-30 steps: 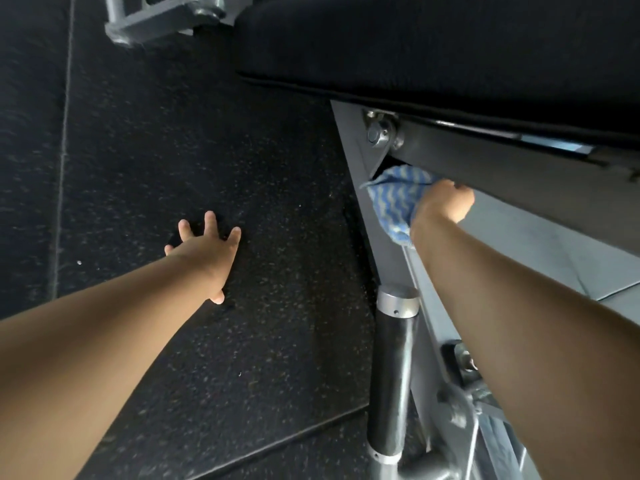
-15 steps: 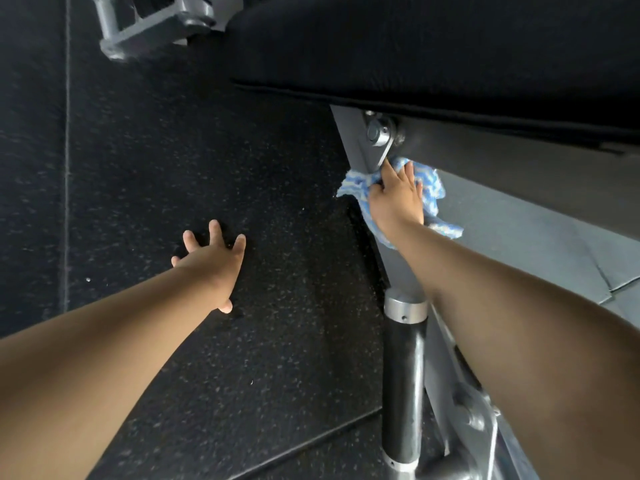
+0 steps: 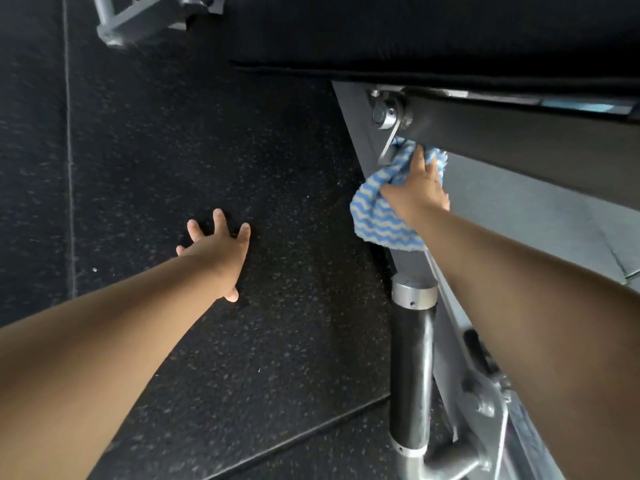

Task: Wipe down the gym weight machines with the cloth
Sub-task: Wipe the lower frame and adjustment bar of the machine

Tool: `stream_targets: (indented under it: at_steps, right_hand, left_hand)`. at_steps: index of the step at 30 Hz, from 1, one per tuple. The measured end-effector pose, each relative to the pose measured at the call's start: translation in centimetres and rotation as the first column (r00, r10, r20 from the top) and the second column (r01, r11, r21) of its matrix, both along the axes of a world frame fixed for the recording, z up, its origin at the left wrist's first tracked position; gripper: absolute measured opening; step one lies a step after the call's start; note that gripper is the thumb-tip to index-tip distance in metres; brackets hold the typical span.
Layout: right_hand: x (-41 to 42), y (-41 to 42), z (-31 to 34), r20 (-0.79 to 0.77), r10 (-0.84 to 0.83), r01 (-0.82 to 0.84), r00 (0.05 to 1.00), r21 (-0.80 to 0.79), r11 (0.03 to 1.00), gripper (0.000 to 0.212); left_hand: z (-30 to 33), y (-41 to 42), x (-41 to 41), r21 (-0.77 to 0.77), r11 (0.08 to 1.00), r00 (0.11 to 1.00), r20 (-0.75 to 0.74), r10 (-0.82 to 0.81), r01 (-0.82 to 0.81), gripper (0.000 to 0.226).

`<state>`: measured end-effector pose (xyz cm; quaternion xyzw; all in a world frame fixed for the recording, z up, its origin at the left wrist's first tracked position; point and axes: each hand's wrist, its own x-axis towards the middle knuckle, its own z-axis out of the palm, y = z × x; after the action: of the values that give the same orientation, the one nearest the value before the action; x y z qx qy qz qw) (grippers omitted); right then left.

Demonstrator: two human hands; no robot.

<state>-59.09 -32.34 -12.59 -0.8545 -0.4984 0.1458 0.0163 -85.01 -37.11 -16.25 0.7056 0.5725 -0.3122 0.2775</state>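
head view: my left hand [image 3: 216,251] lies flat, fingers spread, on the floor [image 3: 145,150]; my right hand [image 3: 417,190] pinches the cloth [image 3: 375,216] against the machine's frame [image 3: 360,126] under the pad. its loose tail could snag on the bolt [image 3: 381,116].

No text, label, brand, number or sign can be read anywhere in the head view.
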Motion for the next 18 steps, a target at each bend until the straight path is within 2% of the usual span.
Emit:
stream_targets:
  at_steps: [2, 4, 6, 9, 11, 14, 16, 18]
  right_hand:
    - [-0.8, 0.7, 0.3, -0.032, -0.039, 0.039, 0.999, 0.006, 0.999, 0.079]
    - [-1.3, 0.6, 0.5, -0.018, 0.004, -0.004, 1.0, -0.012, 1.0, 0.076]
    - [-1.4, -0.5, 0.7, 0.057, 0.118, -0.114, 0.991, -0.065, 0.991, 0.08]
    - [-1.0, -3.2, 0.3, 0.209, 0.32, -0.291, 0.924, -0.158, 0.944, 0.087]
    - [-0.6, -5.1, -0.1, 0.276, 0.356, -0.307, 0.893, -0.207, 0.929, 0.087]
    - [-0.3, -6.9, -0.3, 0.286, 0.207, -0.16, 0.935, -0.178, 0.971, 0.093]
    - [0.3, -6.0, 0.2, 0.149, 0.064, -0.042, 0.987, -0.144, 0.989, 0.1]
    - [1.1, -3.2, 1.0, -0.074, -0.077, 0.067, 0.994, -0.135, 0.989, 0.104]
  left_hand:
    - [-0.2, 0.0, 0.1, -0.002, 1.0, 1.0, -0.011, -0.008, 0.008, 0.109]
    - [-0.3, 0.0, 0.1, -0.002, 1.0, 1.0, -0.017, -0.009, 0.009, 0.11]
    - [-0.3, 0.0, 0.1, -0.001, 1.0, 1.0, -0.016, -0.012, 0.012, 0.11]
    - [-0.1, -0.1, 0.1, 0.009, 1.0, 1.0, -0.001, -0.01, 0.01, 0.109]
    - [-0.1, -0.1, 0.0, 0.014, 1.0, 1.0, 0.012, -0.004, 0.004, 0.108]
    - [-0.1, -0.2, -0.1, 0.016, 1.0, 1.0, 0.02, -0.003, 0.003, 0.108]
    - [-0.2, -0.2, -0.1, 0.015, 1.0, 1.0, 0.021, -0.008, 0.008, 0.108]
    - [-0.2, -0.1, -0.1, 0.018, 1.0, 1.0, 0.022, -0.007, 0.007, 0.108]
